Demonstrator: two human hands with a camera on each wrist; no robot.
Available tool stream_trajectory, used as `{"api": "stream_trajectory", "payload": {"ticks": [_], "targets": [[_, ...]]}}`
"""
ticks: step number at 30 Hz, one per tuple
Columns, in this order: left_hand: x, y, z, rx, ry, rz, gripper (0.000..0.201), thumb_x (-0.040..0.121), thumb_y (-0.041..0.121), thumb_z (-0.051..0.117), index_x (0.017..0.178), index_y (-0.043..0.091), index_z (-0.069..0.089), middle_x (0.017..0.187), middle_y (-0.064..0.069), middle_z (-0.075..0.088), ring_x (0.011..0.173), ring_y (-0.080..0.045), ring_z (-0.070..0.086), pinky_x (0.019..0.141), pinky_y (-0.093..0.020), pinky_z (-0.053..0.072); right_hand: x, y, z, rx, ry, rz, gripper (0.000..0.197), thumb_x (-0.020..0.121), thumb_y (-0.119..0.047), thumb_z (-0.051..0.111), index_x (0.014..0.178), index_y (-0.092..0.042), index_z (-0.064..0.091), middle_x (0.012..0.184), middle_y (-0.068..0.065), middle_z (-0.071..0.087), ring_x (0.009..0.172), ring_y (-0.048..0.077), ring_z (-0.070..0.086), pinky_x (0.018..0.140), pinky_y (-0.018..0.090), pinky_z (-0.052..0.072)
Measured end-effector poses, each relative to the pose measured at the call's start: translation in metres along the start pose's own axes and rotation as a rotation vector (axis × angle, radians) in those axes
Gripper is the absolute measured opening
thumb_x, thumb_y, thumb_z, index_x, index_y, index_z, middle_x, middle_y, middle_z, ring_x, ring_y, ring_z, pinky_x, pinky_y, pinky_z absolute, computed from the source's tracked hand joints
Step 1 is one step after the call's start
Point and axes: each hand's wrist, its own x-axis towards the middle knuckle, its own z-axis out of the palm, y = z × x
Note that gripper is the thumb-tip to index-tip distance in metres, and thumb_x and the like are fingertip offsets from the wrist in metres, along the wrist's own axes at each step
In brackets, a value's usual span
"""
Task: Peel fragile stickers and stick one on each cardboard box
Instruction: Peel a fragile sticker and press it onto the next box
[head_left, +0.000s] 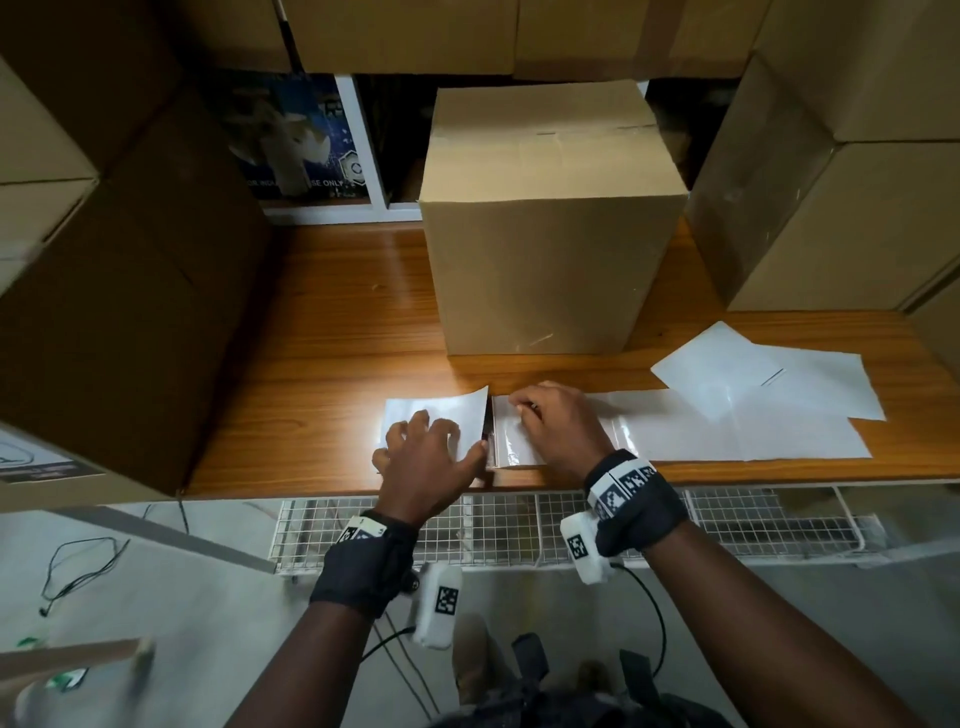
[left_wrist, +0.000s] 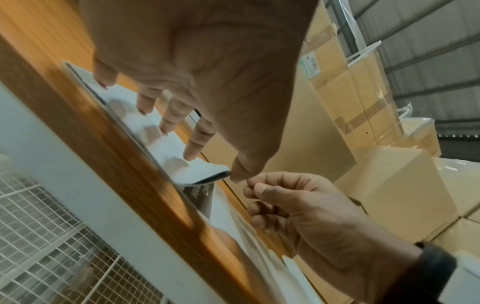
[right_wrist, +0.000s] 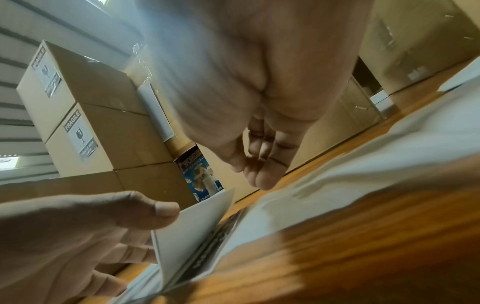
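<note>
Wooden bench (head_left: 332, 322), cardboard box (head_left: 550, 218) behind: peeling step.
Left hand (head_left: 426, 457) spread flat, pressing sticker stack (head_left: 436, 415); right hand (head_left: 561, 426) pinching backing strip (head_left: 675, 426). Next: lift one sticker free, uncreased.

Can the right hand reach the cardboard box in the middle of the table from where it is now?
Probably yes. The right hand rests on the sticker strip, just in front of the cardboard box, with only bare table between them.

"FRAGILE" heads the grey labels (right_wrist: 81, 138) on two stacked cardboard boxes (right_wrist: 109, 135) at ten o'clock; the blue carton (head_left: 296, 140) reads "SE ONLY".
</note>
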Motion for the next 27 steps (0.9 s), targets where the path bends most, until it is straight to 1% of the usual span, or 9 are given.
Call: {"api": "stream_trajectory", "payload": {"ticks": [3,6,9,11,15,18,21,23,27], "targets": [[0.0,-0.005,-0.007,-0.11,0.052,0.013,0.038,0.094,0.052,0.055,0.116,0.023,0.067,0.129,0.003,0.058,0.128,-0.024,0.045,0.095,-0.045,0.031,0.006,-0.009,0.004,0.082,0.051,0.001,0.023,0.101,-0.006,0.054,0.118,-0.008,0.07,0.114,0.008,0.068,0.096,0.016,0.061,0.088,0.034,0.056],[0.001,-0.013,-0.011,-0.221,0.082,0.013,0.018,0.097,0.04,0.056,0.099,0.025,0.067,0.111,0.007,0.066,0.098,-0.015,0.058,0.091,-0.042,0.042,0.016,-0.02,0.013,0.165,0.074,-0.01,0.024,0.1,-0.004,0.053,0.116,-0.008,0.07,0.112,0.008,0.068,0.092,0.018,0.066,0.085,0.038,0.06],[0.0,-0.017,-0.016,-0.321,0.134,0.009,0.023,0.092,0.042,0.048,0.083,0.026,0.063,0.089,0.011,0.067,0.079,-0.014,0.063,0.081,-0.048,0.055,0.029,-0.03,0.027,0.232,0.062,0.028,0.024,0.1,-0.003,0.05,0.114,-0.009,0.068,0.11,0.007,0.068,0.095,0.021,0.066,0.086,0.041,0.059],[0.0,-0.02,-0.017,-0.358,0.17,-0.007,0.025,0.097,0.03,0.05,0.08,0.019,0.065,0.08,0.008,0.066,0.075,-0.017,0.064,0.071,-0.042,0.055,0.036,-0.036,0.036,0.244,0.064,0.047,0.025,0.099,-0.002,0.048,0.114,-0.009,0.066,0.112,0.007,0.066,0.1,0.02,0.062,0.089,0.035,0.054],[-0.003,-0.022,-0.02,-0.399,0.228,-0.047,0.023,0.101,0.017,0.05,0.085,0.01,0.065,0.08,-0.004,0.068,0.072,-0.021,0.062,0.06,-0.031,0.041,0.046,-0.046,0.054,0.376,0.019,0.132,0.026,0.098,0.0,0.047,0.118,-0.01,0.061,0.118,0.005,0.062,0.108,0.017,0.057,0.09,0.026,0.044],[-0.006,-0.025,-0.021,-0.454,0.279,-0.093,0.025,0.105,0.017,0.046,0.087,0.009,0.061,0.082,-0.004,0.066,0.068,-0.017,0.061,0.052,-0.025,0.043,0.051,-0.046,0.063,0.548,-0.014,0.267,0.023,0.097,0.0,0.05,0.118,-0.006,0.058,0.111,0.004,0.062,0.103,0.019,0.058,0.088,0.027,0.046],[-0.008,-0.031,-0.028,-0.639,0.317,-0.171,0.021,0.107,0.017,0.044,0.092,0.012,0.058,0.098,-0.01,0.064,0.081,-0.026,0.068,0.062,-0.044,0.062,0.052,-0.041,0.067,0.57,-0.041,0.258,0.021,0.096,-0.001,0.056,0.117,-0.005,0.059,0.109,0.003,0.06,0.103,0.019,0.057,0.097,0.033,0.047],[-0.013,-0.036,-0.033,-0.754,0.342,-0.243,0.018,0.107,0.017,0.043,0.098,0.012,0.057,0.108,-0.013,0.063,0.089,-0.026,0.067,0.067,-0.045,0.062,0.05,-0.039,0.072,0.513,-0.11,0.211,0.023,0.095,-0.008,0.062,0.117,-0.013,0.06,0.116,0.002,0.06,0.106,0.02,0.058,0.099,0.039,0.049],[-0.018,-0.048,-0.043,-0.906,0.414,-0.304,0.017,0.107,0.018,0.043,0.101,0.012,0.057,0.115,-0.013,0.062,0.104,-0.032,0.067,0.083,-0.054,0.061,0.046,-0.041,0.078,0.361,-0.228,0.083,0.035,0.092,-0.028,0.07,0.127,-0.027,0.062,0.126,0.002,0.043,0.113,0.017,0.048,0.087,0.012,0.041]]}}
